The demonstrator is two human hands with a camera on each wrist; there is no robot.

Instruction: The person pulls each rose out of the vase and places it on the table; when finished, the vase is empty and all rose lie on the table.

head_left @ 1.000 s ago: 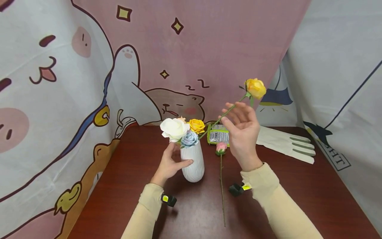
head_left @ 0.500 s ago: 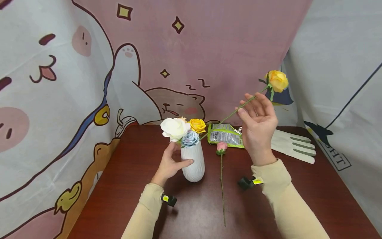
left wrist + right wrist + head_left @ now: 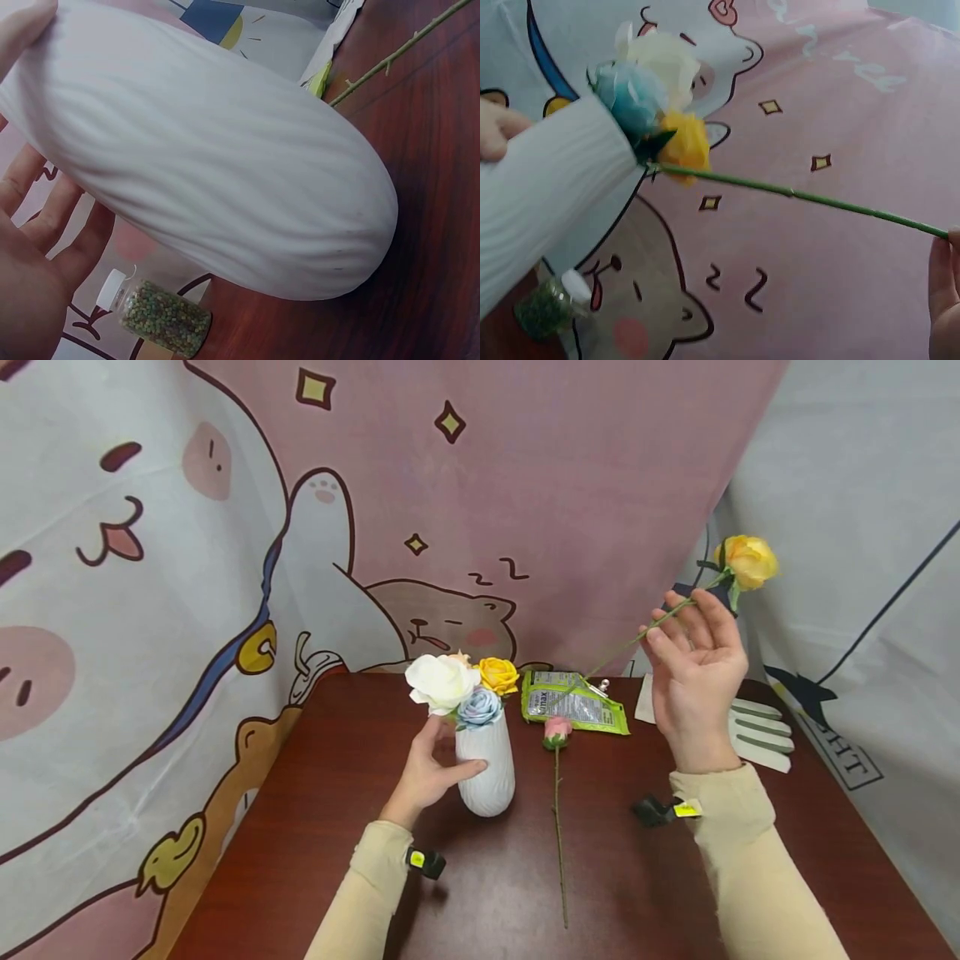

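Observation:
My left hand (image 3: 426, 770) grips a white ribbed vase (image 3: 491, 772) that stands upright on the table. Out of its mouth rise a white flower (image 3: 442, 683), a blue rose (image 3: 479, 707), a yellow rose (image 3: 498, 676) and a peach bloom mostly hidden behind. To the right, my right hand (image 3: 699, 681) pinches the thin green stem of a second yellow rose (image 3: 748, 562), held up and tilted with its bloom outward. Its stem (image 3: 825, 199) slants back toward the vase, overlapping the mouth in the right wrist view. A pink rose (image 3: 557, 732) lies on the table between the hands.
Behind the pink rose lies a green and silver packet (image 3: 600, 714) with a small metal clip. A white glove (image 3: 759, 737) lies at the right, partly hidden by the right hand. A white-capped bottle of green pellets (image 3: 166, 319) stands beyond the vase. Printed cloth hangs around the table.
My right hand has moved right with the yellow rose, drawing its stem's lower end away from the vase mouth. More of the packet shows. The left hand and vase have stayed put.

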